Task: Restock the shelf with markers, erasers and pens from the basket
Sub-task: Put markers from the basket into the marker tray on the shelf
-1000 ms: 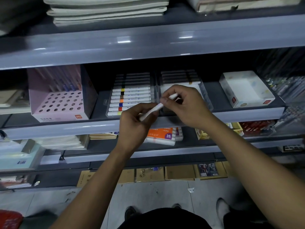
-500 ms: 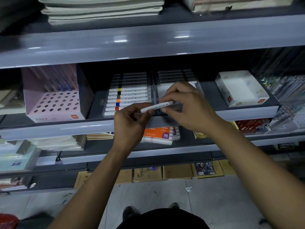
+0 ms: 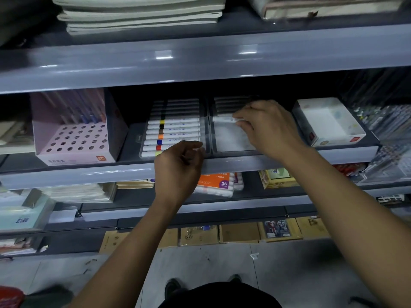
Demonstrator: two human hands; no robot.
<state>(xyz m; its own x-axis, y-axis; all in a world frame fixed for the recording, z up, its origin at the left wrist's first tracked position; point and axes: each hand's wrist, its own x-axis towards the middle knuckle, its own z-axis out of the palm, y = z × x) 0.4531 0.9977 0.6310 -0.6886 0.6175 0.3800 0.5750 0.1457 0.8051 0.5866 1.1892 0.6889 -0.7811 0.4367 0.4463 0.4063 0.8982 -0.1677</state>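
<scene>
My right hand [image 3: 268, 127] pinches a white marker [image 3: 223, 119] and holds it level inside the right clear tray [image 3: 231, 143], just in front of a row of markers at the tray's back. My left hand [image 3: 178, 167] hangs at the shelf's front edge with loosely curled fingers and holds nothing. It covers the near right corner of the left clear tray [image 3: 142, 152], which holds several white markers [image 3: 173, 132] with coloured bands.
A pink pen display box [image 3: 73, 141] stands at the left of the shelf, a white open box [image 3: 329, 121] at the right. The grey shelf lip [image 3: 222, 165] runs below the trays. An orange 36-colour pack [image 3: 214, 181] lies one shelf down. The red basket's corner [image 3: 10, 298] shows bottom left.
My left hand has let go of the marker and dropped to the shelf edge. My right hand has carried the marker up and back into the right tray.
</scene>
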